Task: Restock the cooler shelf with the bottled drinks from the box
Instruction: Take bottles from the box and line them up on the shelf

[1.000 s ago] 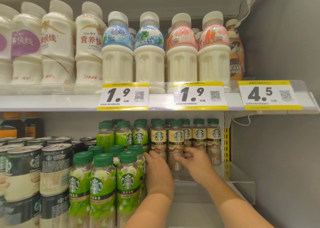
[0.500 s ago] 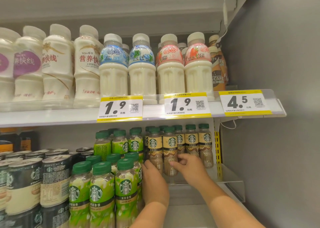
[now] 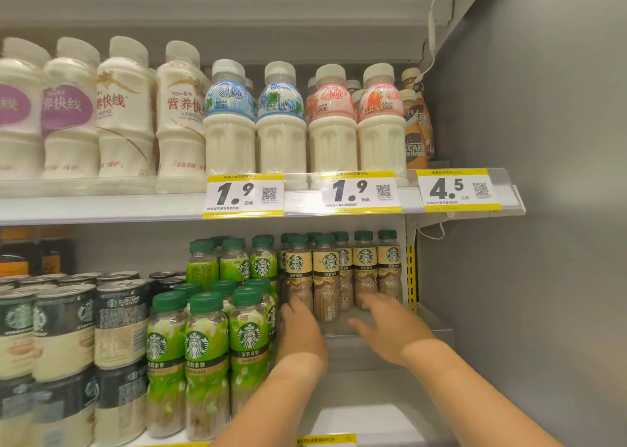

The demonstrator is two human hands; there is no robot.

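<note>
Lower shelf (image 3: pixel 366 389), below the 4.5 tag (image 3: pixel 458 190): restocking under way, box not showing.

Handling, judged: brown bottles (image 3: pixel 325 277) standing packed at the back, below and left of the 4.5 tag. Looking like small, stiff, full bottles, so probably fairly light singly but heavier in a block. Possibly slick with cooler damp. Tall and narrow, so likely tipping in a row if pushed high. Gripping around the labelled waist for lifting seems safest, or pressing low at the base for sliding.

Left hand (image 3: pixel 298 331) reaching in below and well left of the 4.5 tag, fingertips meeting the base of the front-left brown bottle. Grip hidden behind the hand, so not telling whether closed on it. Right hand (image 3: pixel 390 331) hovering nearer beneath the 4.5 tag, blurred, fingers (image 3: pixel 368 299) spread wide, holding nothing, just short of the bottle bases.

Counting, largest first, all left of the 4.5 tag:
- white milk bottles (image 3: pixel 125 114): four fronting.
- capped milk drinks (image 3: pixel 230 121): four fronting, two blue, two pink.
- cans (image 3: pixel 118 321): three fronting the top layer, more behind and beneath.
- green bottles (image 3: pixel 207 351): three fronting, three labels showing farther back, others between.
- brown bottles: five labels showing, further caps behind.
- tags: three, counting the 4.5 tag.
</note>
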